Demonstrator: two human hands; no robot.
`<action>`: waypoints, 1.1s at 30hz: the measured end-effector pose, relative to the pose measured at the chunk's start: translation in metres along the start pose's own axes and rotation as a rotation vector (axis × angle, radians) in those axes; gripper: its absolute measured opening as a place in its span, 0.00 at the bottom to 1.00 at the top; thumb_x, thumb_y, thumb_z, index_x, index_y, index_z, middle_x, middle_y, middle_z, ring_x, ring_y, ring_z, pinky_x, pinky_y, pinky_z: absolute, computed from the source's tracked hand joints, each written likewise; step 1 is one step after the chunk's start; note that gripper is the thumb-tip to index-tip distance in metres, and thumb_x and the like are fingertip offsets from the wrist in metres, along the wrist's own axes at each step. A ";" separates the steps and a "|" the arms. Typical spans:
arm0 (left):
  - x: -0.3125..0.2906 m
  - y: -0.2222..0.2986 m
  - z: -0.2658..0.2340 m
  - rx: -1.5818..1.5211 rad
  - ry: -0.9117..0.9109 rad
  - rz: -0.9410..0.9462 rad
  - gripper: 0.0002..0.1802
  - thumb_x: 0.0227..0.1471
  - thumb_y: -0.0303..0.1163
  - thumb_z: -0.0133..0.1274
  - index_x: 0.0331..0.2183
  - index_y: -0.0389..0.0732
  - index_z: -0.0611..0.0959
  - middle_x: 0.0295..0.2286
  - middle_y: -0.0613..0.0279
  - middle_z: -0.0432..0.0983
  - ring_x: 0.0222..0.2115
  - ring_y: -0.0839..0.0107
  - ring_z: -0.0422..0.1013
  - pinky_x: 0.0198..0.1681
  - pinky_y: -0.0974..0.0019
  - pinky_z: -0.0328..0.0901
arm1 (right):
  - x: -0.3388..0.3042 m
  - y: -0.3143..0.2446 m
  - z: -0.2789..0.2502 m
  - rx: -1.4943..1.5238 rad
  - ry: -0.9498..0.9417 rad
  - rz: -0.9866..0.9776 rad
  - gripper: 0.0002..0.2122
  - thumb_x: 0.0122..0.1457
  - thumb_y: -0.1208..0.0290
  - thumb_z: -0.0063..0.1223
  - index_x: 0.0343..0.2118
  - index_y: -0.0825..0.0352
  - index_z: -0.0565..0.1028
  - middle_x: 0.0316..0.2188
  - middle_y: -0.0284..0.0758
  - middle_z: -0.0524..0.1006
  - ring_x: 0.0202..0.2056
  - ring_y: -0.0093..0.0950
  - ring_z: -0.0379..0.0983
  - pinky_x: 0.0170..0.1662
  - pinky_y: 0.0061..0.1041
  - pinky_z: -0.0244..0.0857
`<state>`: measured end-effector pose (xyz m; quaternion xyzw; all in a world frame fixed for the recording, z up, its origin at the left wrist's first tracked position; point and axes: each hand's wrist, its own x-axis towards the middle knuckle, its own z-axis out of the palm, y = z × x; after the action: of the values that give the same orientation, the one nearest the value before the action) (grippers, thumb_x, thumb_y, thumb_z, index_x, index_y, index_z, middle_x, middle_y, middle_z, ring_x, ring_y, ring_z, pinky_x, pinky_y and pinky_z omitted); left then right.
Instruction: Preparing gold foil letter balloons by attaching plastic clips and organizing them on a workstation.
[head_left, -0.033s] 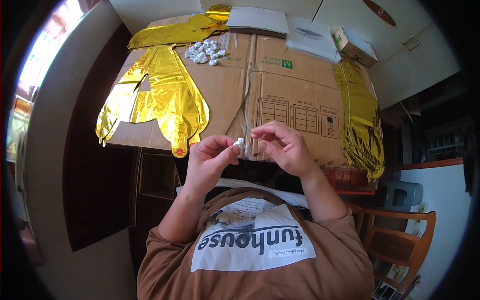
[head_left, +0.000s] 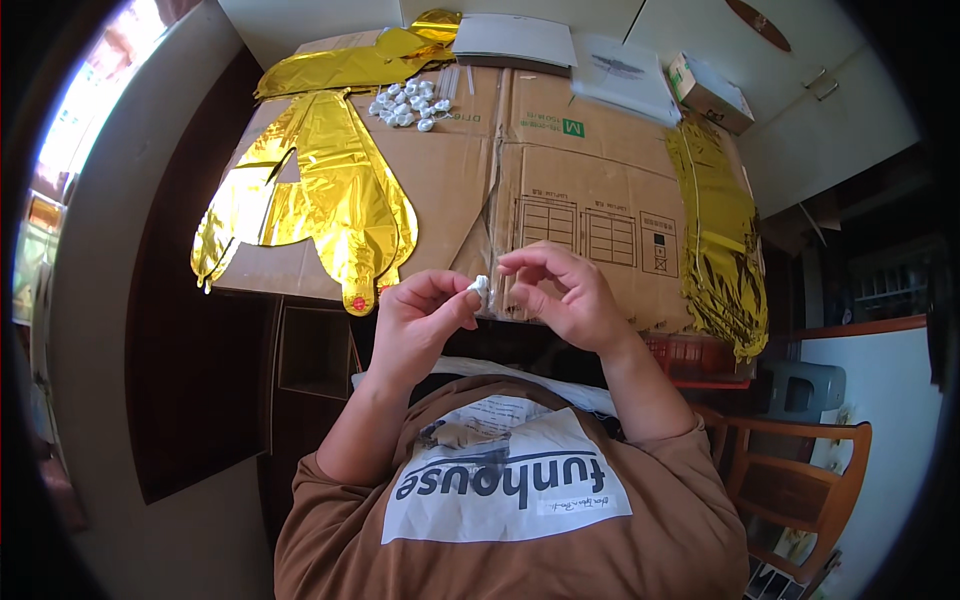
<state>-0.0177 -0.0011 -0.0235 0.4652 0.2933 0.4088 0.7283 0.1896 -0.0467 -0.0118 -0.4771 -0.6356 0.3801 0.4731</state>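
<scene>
Between the thumb and index finger of my left hand [head_left: 422, 315] is pinched a small white bundle [head_left: 480, 287], crumpled or wound up; its material is too small to make out. Just right of it, my right hand [head_left: 560, 295] hovers with thumb and index finger apart and nothing visible between them. Both hands are at the near edge of the cardboard [head_left: 440, 180] that covers the table. A heap of similar white bundles [head_left: 408, 102] lies farther back, left of the middle. On the left spreads a flat gold foil balloon [head_left: 330, 170] shaped like a letter A.
More gold foil [head_left: 340, 68] lies along the back left edge, and a crinkled gold foil sheet [head_left: 718, 235] hangs over the right edge. At the back are a white stack [head_left: 515, 42], a clear plastic package [head_left: 625, 78] and a small carton [head_left: 710, 92]. A wooden chair [head_left: 790, 490] stands at right.
My right hand has shifted slightly left, toward the white bundle. My left hand keeps its pinch and its place.
</scene>
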 end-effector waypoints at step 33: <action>0.012 -0.007 -0.020 0.280 -0.007 0.050 0.05 0.50 0.25 0.59 0.31 0.34 0.81 0.24 0.70 0.76 0.24 0.86 0.70 0.27 0.80 0.65 | 0.026 0.003 0.019 0.015 -0.028 0.013 0.11 0.56 0.71 0.57 0.41 0.68 0.75 0.32 0.34 0.77 0.31 0.24 0.74 0.34 0.21 0.69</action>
<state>-0.0252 0.0166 -0.0382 0.5709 0.3334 0.3801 0.6469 0.1693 -0.0211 -0.0131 -0.4725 -0.6362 0.3944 0.4652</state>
